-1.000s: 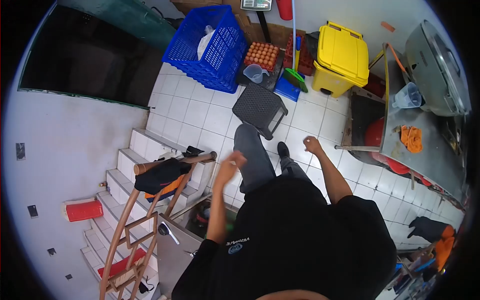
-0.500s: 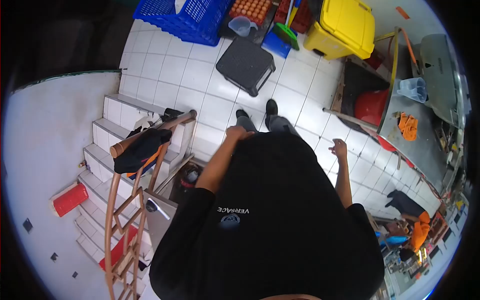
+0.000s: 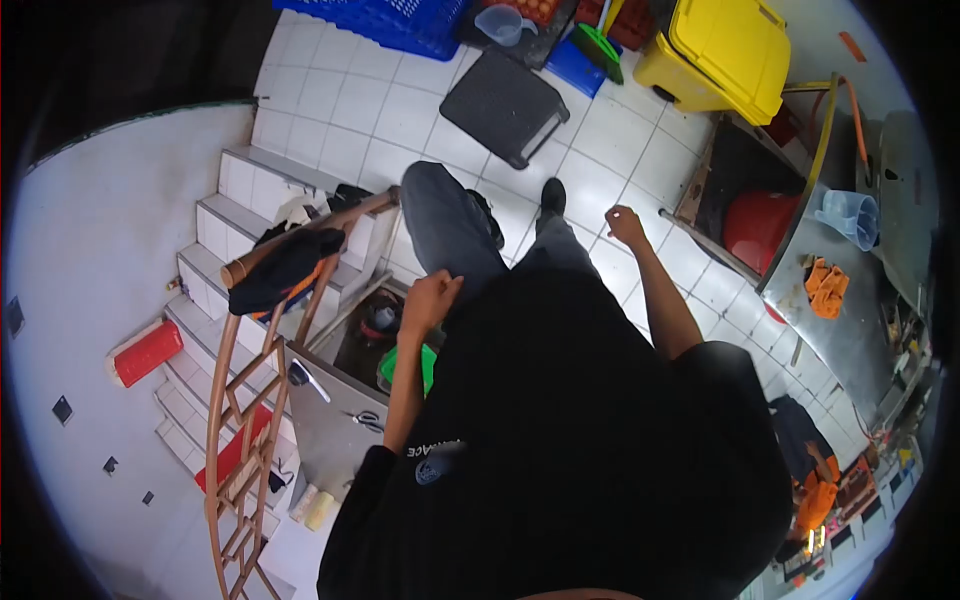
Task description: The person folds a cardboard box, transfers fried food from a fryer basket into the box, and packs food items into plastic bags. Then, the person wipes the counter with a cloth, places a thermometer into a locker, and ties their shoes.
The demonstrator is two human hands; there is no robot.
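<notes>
My left hand [image 3: 432, 298] hangs beside my raised left thigh [image 3: 445, 220], its fingers loosely curled and nothing visible in them. Out over the tiled floor to the right, my right hand [image 3: 626, 226] is also closed, with nothing showing in its curled fingers. In front of my feet stands a black plastic stool [image 3: 505, 105]. The hem of my black shirt [image 3: 580, 400] lies near the left hand. A green container [image 3: 428, 368] shows partly behind my left forearm.
Left are a brown stair railing [image 3: 228, 380] with dark cloth over it, and a metal counter [image 3: 330, 420] with scissors [image 3: 366, 420]. Ahead stand a blue crate [image 3: 390, 25] and a yellow bin [image 3: 715, 60]. On the right, a steel table [image 3: 815, 310] holds a clear jug [image 3: 848, 216].
My left leg has swung up and forward. The left hand has moved back from the shirt hem; the right hand has swung forward. Stool and crate sit higher in view.
</notes>
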